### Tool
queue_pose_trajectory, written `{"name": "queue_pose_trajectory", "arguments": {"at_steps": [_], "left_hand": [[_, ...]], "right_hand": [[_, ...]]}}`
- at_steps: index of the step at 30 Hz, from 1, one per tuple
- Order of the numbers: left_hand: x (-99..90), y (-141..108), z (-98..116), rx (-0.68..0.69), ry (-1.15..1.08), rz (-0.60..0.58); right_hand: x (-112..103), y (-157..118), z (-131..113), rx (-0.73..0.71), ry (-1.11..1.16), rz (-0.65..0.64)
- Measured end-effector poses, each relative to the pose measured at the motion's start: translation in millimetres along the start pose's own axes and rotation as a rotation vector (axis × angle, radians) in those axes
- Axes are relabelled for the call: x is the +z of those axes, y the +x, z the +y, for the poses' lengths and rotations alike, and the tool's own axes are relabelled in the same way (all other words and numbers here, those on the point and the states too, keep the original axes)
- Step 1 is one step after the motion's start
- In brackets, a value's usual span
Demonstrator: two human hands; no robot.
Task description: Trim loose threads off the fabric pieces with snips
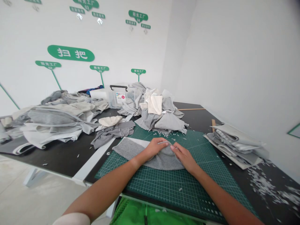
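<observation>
A grey piece of fabric (133, 148) with a paler strip along its far side lies across the green cutting mat (201, 150). My left hand (156, 148) pinches the fabric's far edge, fingers pressed together. Close beside it, my right hand (185, 156) grips the same edge between thumb and fingers. The two hands nearly meet, with a raised fold of cloth between them. The lower part of the fabric hangs in a curve onto the mat between my arms.
Beyond the mat rises a heap of grey and cream cloth pieces (167, 120), with a clear plastic box (117, 98) behind. A large cloth pile (56, 117) covers the left table. Folded fabric (234, 143) is stacked at right, near scattered scraps (264, 184).
</observation>
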State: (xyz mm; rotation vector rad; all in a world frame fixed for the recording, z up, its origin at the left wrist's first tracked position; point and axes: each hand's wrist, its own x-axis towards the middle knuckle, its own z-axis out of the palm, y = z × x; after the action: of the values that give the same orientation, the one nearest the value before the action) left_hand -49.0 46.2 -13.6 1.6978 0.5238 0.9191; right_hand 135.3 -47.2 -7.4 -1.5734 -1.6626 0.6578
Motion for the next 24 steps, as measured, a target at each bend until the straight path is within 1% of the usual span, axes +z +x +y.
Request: {"name": "queue_pose_trajectory", "arguments": {"at_steps": [6,16,24], "left_hand": [[0.6,-0.1,-0.8,-0.019,-0.015,-0.004],[1.5,0.2,-0.8,-0.059,0.004,-0.007],[1.8,-1.4,-0.3,-0.049,0.013,0.003]], "right_hand": [[0.1,-1.2,-0.7,-0.002,0.007,-0.006],[3.3,-2.2,-1.0,-0.011,-0.033,0.019],[2.9,-4.3,-5.3,-0.022,-0.033,0.018]]}}
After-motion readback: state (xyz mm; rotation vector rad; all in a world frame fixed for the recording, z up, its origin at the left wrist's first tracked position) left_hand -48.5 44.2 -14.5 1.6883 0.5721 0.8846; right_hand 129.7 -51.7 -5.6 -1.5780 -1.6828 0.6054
